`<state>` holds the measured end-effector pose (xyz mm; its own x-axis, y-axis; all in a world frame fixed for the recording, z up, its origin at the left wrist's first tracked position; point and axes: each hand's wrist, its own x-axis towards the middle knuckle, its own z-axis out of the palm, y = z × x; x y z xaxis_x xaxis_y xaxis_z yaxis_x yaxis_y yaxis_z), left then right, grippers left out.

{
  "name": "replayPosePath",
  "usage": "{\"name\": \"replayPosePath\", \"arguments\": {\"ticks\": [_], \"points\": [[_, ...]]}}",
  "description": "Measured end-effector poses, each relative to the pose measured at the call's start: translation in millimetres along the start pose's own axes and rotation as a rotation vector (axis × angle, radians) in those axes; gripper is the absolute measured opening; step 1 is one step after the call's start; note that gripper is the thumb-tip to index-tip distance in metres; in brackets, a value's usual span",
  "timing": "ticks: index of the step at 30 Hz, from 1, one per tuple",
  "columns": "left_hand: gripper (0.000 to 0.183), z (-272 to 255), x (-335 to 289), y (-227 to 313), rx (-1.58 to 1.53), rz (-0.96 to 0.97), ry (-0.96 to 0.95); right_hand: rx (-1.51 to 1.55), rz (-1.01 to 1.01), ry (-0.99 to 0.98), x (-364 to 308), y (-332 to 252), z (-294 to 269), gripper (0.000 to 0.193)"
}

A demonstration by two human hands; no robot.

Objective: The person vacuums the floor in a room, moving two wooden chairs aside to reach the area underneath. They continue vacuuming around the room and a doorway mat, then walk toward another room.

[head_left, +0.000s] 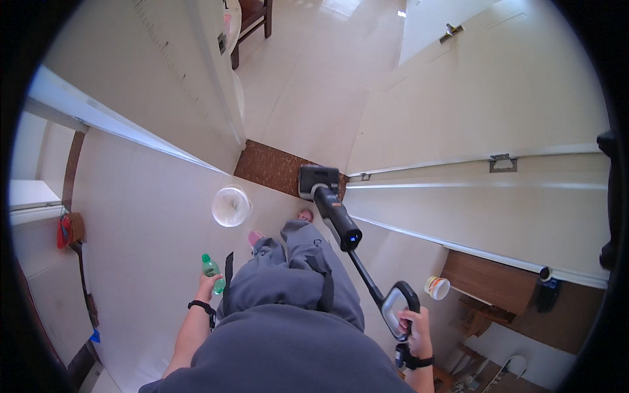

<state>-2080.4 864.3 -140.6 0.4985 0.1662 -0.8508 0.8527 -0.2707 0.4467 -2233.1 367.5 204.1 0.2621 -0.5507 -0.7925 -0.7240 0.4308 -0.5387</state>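
My left hand (208, 287) is wrapped round a green plastic bottle (211, 268) with a green cap, held at my left side. In my right hand (417, 326) is the looped handle of a floor cleaner (337, 219), a dark upright machine with a thin stick. Its wide black head (318, 181) rests on the brown doorway threshold (272, 169), ahead of my feet. A small blue light shows on the machine's body.
A white bucket (231, 205) stands on the pale floor left of my feet. To the right sits a smaller white tub (437, 287), near a brown wooden cabinet (488, 281). White door panels (485, 98) flank the doorway, and a dark wooden chair (252, 23) stands beyond.
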Motion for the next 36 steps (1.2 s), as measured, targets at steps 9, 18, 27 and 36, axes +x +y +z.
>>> {"name": "replayPosePath", "arguments": {"ticks": [9, 18, 27, 36], "points": [[0.042, 15.9, -50.1, -49.1, -0.380, -0.126, 0.148, 0.212, -0.099, -0.400, 148.8, -102.9, 121.6, 0.032], [0.041, 57.5, -91.9, -76.0, -0.513, -0.105, 0.265, 0.194, -0.282, -0.359, 348.1, -181.1, 218.1, 0.028], [0.040, 36.9, -86.0, -75.5, -0.498, -0.105, 0.357, 0.054, -0.407, -0.196, 428.8, -148.4, 143.0, 0.024], [0.052, -33.2, 17.2, -21.8, -0.153, -0.098, 0.116, 0.201, -0.205, -0.233, 220.6, 46.9, 121.4, 0.022]]}}
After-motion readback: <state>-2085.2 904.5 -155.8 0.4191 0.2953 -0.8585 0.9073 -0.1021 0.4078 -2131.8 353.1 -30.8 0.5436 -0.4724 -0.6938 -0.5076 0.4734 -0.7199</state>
